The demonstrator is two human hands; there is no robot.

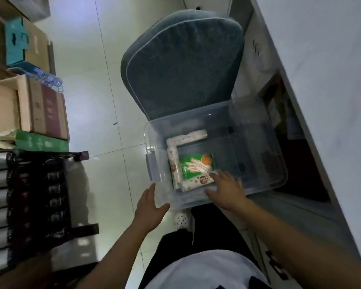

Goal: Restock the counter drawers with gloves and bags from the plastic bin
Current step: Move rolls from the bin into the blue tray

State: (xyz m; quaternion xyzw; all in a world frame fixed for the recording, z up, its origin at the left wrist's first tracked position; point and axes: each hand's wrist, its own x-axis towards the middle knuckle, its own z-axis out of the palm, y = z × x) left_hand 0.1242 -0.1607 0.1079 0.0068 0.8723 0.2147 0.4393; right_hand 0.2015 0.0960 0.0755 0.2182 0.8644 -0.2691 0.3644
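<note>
A clear plastic bin (258, 142) rests on a grey cushioned chair (181, 65). Inside lie a green pack of gloves (196, 165) with a hand drawn on it and three white rolls of bags: one at the back (187, 138), one on the left (173, 163), one at the front (198, 182). My right hand (225, 189) reaches over the bin's near wall, fingers spread, touching the front roll. My left hand (149, 207) hovers open just outside the bin's near left corner, holding nothing.
An open counter drawer (296, 163) shows dark beyond the bin on the right, below the white counter top (331, 80). Cardboard boxes (29, 109) and a black rack (40, 195) stand at the left. White tiled floor (92, 101) lies between.
</note>
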